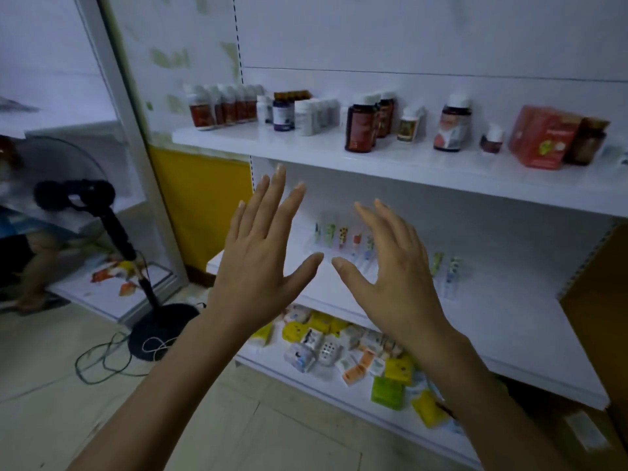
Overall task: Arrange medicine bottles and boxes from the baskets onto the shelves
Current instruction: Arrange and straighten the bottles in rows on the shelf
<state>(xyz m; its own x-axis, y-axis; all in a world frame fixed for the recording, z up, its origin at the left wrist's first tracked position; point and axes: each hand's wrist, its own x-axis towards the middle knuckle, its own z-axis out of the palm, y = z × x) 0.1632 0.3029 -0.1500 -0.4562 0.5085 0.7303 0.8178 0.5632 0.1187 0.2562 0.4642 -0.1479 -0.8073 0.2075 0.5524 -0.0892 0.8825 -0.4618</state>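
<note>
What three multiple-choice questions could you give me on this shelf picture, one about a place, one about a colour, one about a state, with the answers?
1. Where is the red box?
A) in a basket
B) on the top shelf, right end
C) on a chair

2. What colour is the panel left of the shelves?
A) yellow
B) pink
C) black

3. How are the left hand and right hand?
A) both grip bottles
B) one holds a box
C) both open, empty

Answers:
1 B, it stands at that shelf's right end.
2 A, the panel below the top shelf is plainly yellow.
3 C, the fingers are spread and hold nothing.
</note>
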